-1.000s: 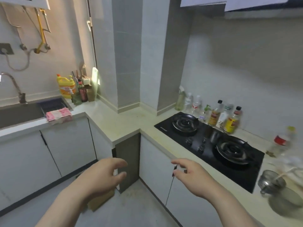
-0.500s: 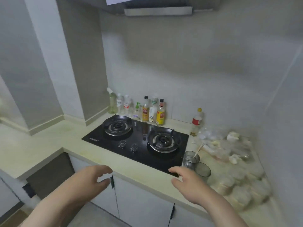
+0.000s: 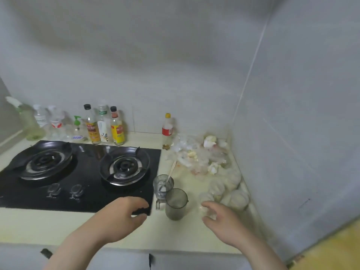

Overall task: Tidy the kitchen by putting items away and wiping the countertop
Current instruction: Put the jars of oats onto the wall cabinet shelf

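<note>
A dark translucent cup (image 3: 176, 203) stands on the cream countertop (image 3: 58, 227), just right of the black two-burner stove (image 3: 78, 172). Behind it, touching, is a clear glass mug (image 3: 162, 187) with a wooden stick in it. My left hand (image 3: 124, 217) hovers open over the stove's front right corner, left of the cup. My right hand (image 3: 220, 221) is open to the right of the cup, fingers curled, holding nothing. A heap of crumpled plastic bags and food scraps (image 3: 202, 158) fills the right corner, with pale bun-like lumps (image 3: 229, 190) beside it.
A row of sauce and cleaner bottles (image 3: 93, 127) lines the back wall behind the stove. A single bottle with a red label and yellow cap (image 3: 167, 131) stands right of the stove. A tiled wall closes off the right side. White cabinet doors (image 3: 116, 260) run below the counter.
The view swung right from the sink corner to the stove and the cluttered right corner. Both hands moved forward over the counter and now flank the dark cup.
</note>
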`<state>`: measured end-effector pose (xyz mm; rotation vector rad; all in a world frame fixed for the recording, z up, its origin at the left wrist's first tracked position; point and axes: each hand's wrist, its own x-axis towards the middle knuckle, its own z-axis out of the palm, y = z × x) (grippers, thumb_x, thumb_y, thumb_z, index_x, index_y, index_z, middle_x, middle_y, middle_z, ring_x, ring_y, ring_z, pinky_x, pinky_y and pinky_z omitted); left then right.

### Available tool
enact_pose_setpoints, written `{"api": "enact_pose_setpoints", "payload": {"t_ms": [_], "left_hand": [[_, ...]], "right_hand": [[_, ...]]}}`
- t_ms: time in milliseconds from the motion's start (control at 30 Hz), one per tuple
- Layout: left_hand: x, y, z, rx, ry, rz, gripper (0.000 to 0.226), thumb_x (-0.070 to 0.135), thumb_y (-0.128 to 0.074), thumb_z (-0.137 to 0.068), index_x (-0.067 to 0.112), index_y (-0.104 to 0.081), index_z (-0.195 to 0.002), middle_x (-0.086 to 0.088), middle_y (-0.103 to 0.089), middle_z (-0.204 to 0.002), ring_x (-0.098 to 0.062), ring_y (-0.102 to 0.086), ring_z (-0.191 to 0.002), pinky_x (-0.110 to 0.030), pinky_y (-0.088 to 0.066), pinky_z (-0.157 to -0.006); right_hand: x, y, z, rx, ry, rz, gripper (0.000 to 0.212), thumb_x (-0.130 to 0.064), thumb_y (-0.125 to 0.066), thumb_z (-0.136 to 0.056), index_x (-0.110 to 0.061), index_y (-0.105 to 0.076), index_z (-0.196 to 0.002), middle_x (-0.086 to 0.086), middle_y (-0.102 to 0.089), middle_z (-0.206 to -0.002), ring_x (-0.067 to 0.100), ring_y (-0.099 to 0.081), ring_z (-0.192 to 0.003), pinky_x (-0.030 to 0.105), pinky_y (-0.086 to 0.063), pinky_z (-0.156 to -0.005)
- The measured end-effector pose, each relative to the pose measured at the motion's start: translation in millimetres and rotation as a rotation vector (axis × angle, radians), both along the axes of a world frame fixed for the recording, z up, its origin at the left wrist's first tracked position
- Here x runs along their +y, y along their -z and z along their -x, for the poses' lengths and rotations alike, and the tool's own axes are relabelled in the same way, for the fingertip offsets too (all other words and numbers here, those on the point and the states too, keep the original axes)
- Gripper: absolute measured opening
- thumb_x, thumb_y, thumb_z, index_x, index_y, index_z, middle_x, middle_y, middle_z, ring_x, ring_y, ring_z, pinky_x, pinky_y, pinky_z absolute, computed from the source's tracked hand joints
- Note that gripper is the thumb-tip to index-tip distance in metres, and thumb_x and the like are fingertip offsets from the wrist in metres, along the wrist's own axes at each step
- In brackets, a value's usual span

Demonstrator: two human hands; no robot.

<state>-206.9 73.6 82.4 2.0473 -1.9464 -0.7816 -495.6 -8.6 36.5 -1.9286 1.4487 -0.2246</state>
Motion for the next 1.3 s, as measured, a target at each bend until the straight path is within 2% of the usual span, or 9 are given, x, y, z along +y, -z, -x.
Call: {"api": "enact_pose_setpoints", "payload": {"t_ms": [100, 267, 400, 533, 633, 767, 1100, 1200, 1300], "left_hand": [[-41, 4, 5, 0.044, 0.088, -0.016, 0.015, 0.035, -0.054, -0.087, 0.033, -0.065, -0.097, 0.004, -0.069, -0.094, -0.012, -0.065, -0.088, -0.032, -0.054, -0.081], [-101, 19, 16, 0.067, 0.277, -0.019, 0.019, 0.03, -0.055, -0.091, 0.028, -0.067, -0.106, 0.011, -0.065, -0.085, 0.001, -0.06, -0.071, -0.017, -0.048, -0.066], [-143, 36, 44, 0.259, 0.333, -0.02, 0.024, 0.028, -0.061, -0.09, 0.032, -0.068, -0.112, 0.016, -0.069, -0.097, 0.003, -0.064, -0.086, -0.02, -0.051, -0.086], [-178, 59, 86, 0.235, 0.472, -0.033, 0.036, 0.037, -0.062, -0.089, 0.033, -0.061, -0.125, 0.023, -0.061, -0.107, 0.004, -0.059, -0.1, -0.01, -0.041, -0.085], [-202, 82, 114, 0.137, 0.537, -0.053, 0.046, 0.042, -0.061, -0.086, 0.034, -0.056, -0.131, 0.015, -0.057, -0.131, -0.006, -0.054, -0.119, -0.019, -0.042, -0.094], [-220, 103, 140, -0.144, 0.602, -0.079, 0.053, 0.047, -0.058, -0.081, 0.034, -0.048, -0.132, 0.003, -0.057, -0.126, -0.02, -0.056, -0.115, -0.032, -0.047, -0.091], [-223, 124, 169, -0.435, 0.558, -0.161, 0.076, 0.038, -0.07, -0.076, 0.02, -0.031, -0.139, -0.005, -0.051, -0.125, -0.027, -0.057, -0.113, -0.037, -0.049, -0.089], [-220, 114, 170, -0.376, 0.504, -0.124, 0.071, 0.036, -0.07, -0.074, 0.024, -0.034, -0.134, -0.002, -0.049, -0.118, -0.025, -0.058, -0.108, -0.034, -0.048, -0.083], [-218, 91, 164, -0.192, 0.425, -0.067, 0.07, 0.04, -0.069, -0.069, 0.034, -0.037, -0.131, 0.005, -0.045, -0.111, -0.021, -0.059, -0.101, -0.028, -0.046, -0.077]], "right_hand": [[-16, 7, 8, 0.026, 0.077, -0.021, 0.047, -0.029, -0.06, -0.094, -0.029, -0.05, -0.14, -0.009, -0.052, -0.136, 0.006, -0.047, -0.13, 0.014, -0.034, -0.095], [-37, 18, 17, 0.105, 0.169, -0.061, 0.045, -0.027, -0.057, -0.094, -0.028, -0.051, -0.139, -0.016, -0.05, -0.134, 0.006, -0.045, -0.129, 0.015, -0.034, -0.098], [-45, 35, 28, 0.161, 0.271, -0.119, 0.048, -0.032, -0.056, -0.096, -0.027, -0.046, -0.143, -0.01, -0.044, -0.145, 0.008, -0.04, -0.136, 0.017, -0.033, -0.102], [-48, 51, 37, 0.21, 0.304, -0.159, 0.06, -0.039, -0.058, -0.092, -0.028, -0.039, -0.148, -0.009, -0.037, -0.153, 0.012, -0.034, -0.143, 0.027, -0.03, -0.114], [-54, 60, 42, 0.228, 0.264, -0.147, 0.066, -0.041, -0.056, -0.086, -0.03, -0.037, -0.148, -0.016, -0.039, -0.147, 0.008, -0.035, -0.14, 0.026, -0.029, -0.115], [-65, 79, 50, 0.25, 0.196, -0.188, 0.084, -0.061, -0.047, -0.069, -0.038, -0.031, -0.148, -0.013, -0.032, -0.156, 0.013, -0.03, -0.146, 0.03, -0.027, -0.117], [-72, 83, 42, 0.371, 0.08, -0.115, 0.055, -0.029, -0.051, -0.092, -0.016, -0.034, -0.142, 0.007, -0.04, -0.147, 0.03, -0.046, -0.131, 0.037, -0.043, -0.102], [-72, 73, 50, 0.26, 0.142, -0.086, 0.048, -0.031, -0.055, -0.086, -0.029, -0.04, -0.131, -0.003, -0.046, -0.138, 0.024, -0.049, -0.127, 0.034, -0.044, -0.099], [-68, 61, 65, 0.113, 0.223, -0.078, 0.07, -0.045, -0.056, -0.073, -0.052, -0.03, -0.137, -0.017, -0.043, -0.143, 0.011, -0.044, -0.134, 0.033, -0.041, -0.107]]}}
